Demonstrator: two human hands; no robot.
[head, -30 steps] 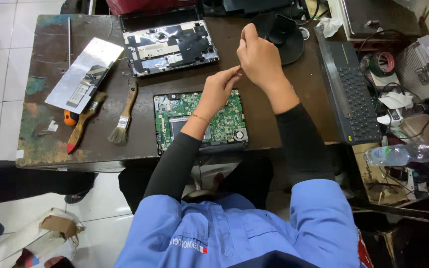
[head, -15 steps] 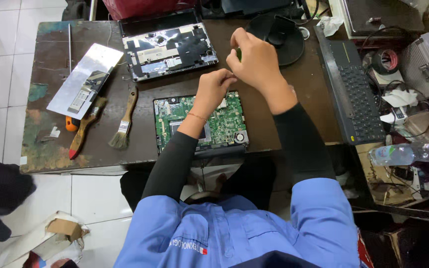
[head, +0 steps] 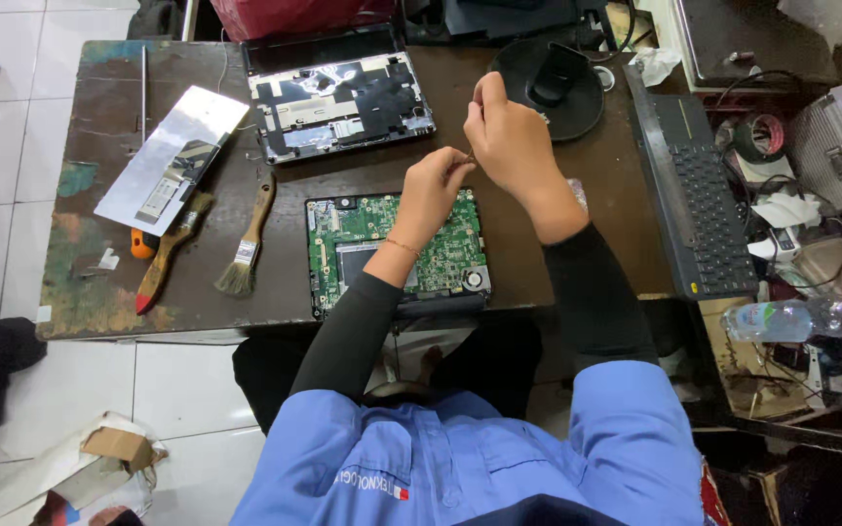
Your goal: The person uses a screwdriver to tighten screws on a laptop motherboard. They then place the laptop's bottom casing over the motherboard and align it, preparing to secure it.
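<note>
Both hands have drifted right since earlier, left hand (head: 433,185) and right hand (head: 504,136) pinching something tiny above the fragile, edge-held green circuit board (head: 343,255).

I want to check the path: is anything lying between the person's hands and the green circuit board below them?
Nothing visible does. The left hand and right hand hover together above the top edge of the green circuit board; both brushes lie off to its left.
</note>
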